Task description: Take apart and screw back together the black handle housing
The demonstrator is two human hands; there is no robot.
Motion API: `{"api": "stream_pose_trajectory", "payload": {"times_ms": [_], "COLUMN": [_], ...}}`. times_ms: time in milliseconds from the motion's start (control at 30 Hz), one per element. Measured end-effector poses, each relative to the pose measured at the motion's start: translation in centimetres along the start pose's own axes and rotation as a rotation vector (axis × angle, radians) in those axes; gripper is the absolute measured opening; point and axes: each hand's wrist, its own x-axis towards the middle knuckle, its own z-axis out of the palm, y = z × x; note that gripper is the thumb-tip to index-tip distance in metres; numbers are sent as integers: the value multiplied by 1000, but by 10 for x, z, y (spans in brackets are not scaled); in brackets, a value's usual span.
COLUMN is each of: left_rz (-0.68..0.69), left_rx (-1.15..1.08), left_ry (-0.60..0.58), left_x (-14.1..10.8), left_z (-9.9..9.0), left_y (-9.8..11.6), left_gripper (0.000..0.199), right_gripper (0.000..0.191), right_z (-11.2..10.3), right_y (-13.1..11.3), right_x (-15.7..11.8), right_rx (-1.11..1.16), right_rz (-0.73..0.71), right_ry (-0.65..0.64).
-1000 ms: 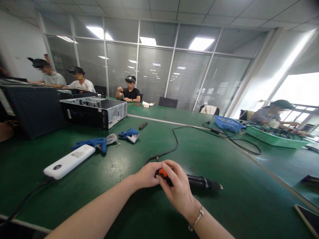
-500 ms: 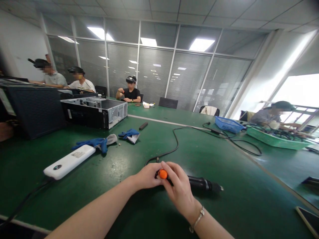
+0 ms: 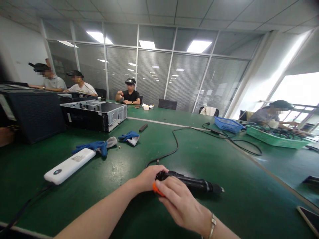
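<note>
The right hand [image 3: 183, 201] closes around a small orange handle [image 3: 158, 190], beside the rear end of a black cylindrical tool [image 3: 197, 183]. The left hand [image 3: 147, 177], at its ten o'clock, grips that end, apparently to keep the tool steady. The tool points to three o'clock over the green surface [image 3: 239, 172]. A black cord [image 3: 177, 142] runs towards one o'clock; a white case [image 3: 69, 167] lies near nine.

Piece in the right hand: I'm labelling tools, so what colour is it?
The piece is orange where visible, in the head view.
</note>
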Motion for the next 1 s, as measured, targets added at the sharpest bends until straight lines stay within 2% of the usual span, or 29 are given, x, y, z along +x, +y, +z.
{"api": "stream_pose_trajectory", "payload": {"times_ms": [100, 200, 400, 567, 667, 767, 833, 1000], "left_rz": [-48, -63, -40, -46, -37, -62, -73, -55], "left_rx": [69, 110, 133, 146, 144, 146, 144, 119], "left_ry": [-7, -22, -22, -11, -15, -6, 7, 83], "left_x": [0, -1, -2, -2, -2, -2, -2, -3], "left_z": [-1, -2, -3, -9, -11, -12, -12, -13], "left_y": [1, 2, 3, 12, 16, 17, 16, 12], "left_gripper": [40, 47, 48, 47, 45, 51, 55, 50], "right_gripper": [47, 45, 53, 37, 37, 38, 38, 40], "right_z": [-11, -13, -11, -28, -41, -48, -49, -45], "right_y": [-2, 0, 16, 60, 87, 101, 102, 99], "right_x": [-8, -21, -44, -61, -80, -99, -107, -111], "right_rx": [-18, -33, 111, 63, 17, 49, 55, -5], "right_rz": [-3, -7, 172, 465, 604, 650, 648, 555], "right_ry": [-337, -455, -413, -187, -192, -276, -285, -289]}}
